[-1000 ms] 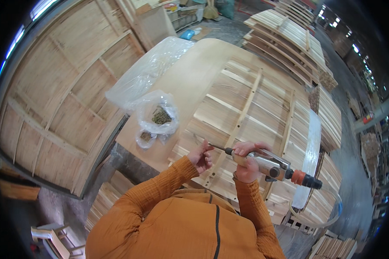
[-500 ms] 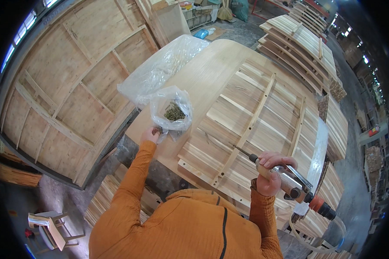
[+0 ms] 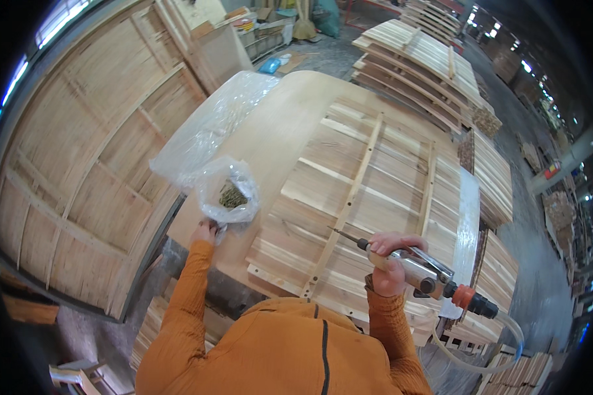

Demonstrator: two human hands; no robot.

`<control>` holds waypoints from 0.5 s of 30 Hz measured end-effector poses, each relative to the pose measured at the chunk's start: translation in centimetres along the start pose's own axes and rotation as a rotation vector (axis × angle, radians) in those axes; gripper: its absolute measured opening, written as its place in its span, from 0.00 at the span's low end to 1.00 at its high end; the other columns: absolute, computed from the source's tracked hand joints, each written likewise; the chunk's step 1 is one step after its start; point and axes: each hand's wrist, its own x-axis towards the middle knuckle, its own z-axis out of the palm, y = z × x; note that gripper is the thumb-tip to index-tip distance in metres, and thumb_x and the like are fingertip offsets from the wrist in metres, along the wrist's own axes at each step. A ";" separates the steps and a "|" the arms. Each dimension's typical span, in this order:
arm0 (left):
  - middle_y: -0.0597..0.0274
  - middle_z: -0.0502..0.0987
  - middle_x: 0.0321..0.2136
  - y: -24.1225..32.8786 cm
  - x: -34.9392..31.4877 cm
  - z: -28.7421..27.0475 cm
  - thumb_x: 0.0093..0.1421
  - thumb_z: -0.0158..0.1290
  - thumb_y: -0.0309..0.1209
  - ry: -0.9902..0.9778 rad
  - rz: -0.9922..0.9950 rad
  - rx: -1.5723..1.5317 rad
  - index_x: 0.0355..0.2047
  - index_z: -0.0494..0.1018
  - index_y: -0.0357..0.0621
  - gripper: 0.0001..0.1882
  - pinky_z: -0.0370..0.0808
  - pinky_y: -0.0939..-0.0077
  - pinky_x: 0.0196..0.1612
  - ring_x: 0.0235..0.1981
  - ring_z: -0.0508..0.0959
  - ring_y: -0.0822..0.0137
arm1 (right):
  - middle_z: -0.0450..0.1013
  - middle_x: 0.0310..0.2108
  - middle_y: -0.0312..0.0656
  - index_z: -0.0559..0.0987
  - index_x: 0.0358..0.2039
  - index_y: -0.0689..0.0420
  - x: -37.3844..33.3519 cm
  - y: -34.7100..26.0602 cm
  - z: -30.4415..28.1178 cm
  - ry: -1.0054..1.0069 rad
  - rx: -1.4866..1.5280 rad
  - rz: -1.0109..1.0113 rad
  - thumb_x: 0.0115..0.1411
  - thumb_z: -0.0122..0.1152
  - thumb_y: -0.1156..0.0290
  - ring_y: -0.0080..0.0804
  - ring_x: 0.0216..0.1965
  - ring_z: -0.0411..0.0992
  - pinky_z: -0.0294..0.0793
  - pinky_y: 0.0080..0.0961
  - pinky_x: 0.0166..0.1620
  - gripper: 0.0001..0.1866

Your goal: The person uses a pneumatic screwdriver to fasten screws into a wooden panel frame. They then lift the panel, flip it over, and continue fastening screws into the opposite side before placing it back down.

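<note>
My left hand is closed at the near edge of an open clear plastic bag. Its fingertips are bunched, and what they pinch is too small to make out. Inside the bag lies a heap of small brownish screws. My right hand is wrapped round a metal air screwdriver with an orange collar and a hose. Its long thin bit points left, over a batten on a slatted wooden panel; contact cannot be told.
Beneath the panel is a smooth wooden board, with a large clear plastic sheet at its far left. A big framed wooden piece stands on the left. Stacked panels rise at the far right. The air hose loops at lower right.
The whole scene has shifted left as my head turned. My left hand stays by the bag, its fingers now turned further down. The screwdriver's bit reaches slightly further left across the batten.
</note>
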 end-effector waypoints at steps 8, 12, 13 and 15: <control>0.53 0.76 0.27 0.7 0.5 -0.7 0.48 0.53 0.27 -0.117 0.007 -0.197 0.29 0.75 0.40 0.08 0.71 0.66 0.36 0.30 0.76 0.55 | 0.66 0.21 0.43 0.61 0.38 0.59 0.8 0.8 -2.4 0.026 0.069 0.039 0.46 0.58 0.68 0.33 0.24 0.66 0.69 0.34 0.33 0.21; 0.55 0.76 0.24 1.3 0.2 -0.3 0.49 0.51 0.27 -0.046 -0.030 -0.413 0.29 0.74 0.37 0.08 0.71 0.70 0.32 0.26 0.76 0.60 | 0.68 0.22 0.43 0.61 0.39 0.60 0.9 0.7 -3.1 0.056 0.085 0.040 0.48 0.60 0.69 0.34 0.26 0.67 0.70 0.34 0.34 0.21; 0.56 0.76 0.24 1.1 0.2 -0.2 0.49 0.51 0.27 -0.027 -0.032 -0.488 0.29 0.73 0.37 0.08 0.70 0.71 0.31 0.25 0.75 0.62 | 0.67 0.22 0.43 0.61 0.39 0.60 1.0 0.6 -3.2 0.066 0.085 0.043 0.48 0.59 0.69 0.34 0.26 0.67 0.70 0.34 0.34 0.21; 0.57 0.75 0.22 0.9 0.1 0.0 0.50 0.50 0.27 0.081 -0.022 -0.439 0.29 0.72 0.36 0.08 0.70 0.72 0.31 0.24 0.75 0.64 | 0.66 0.22 0.43 0.60 0.39 0.59 0.8 0.4 -3.4 0.066 0.048 0.068 0.47 0.56 0.69 0.32 0.25 0.65 0.69 0.34 0.34 0.21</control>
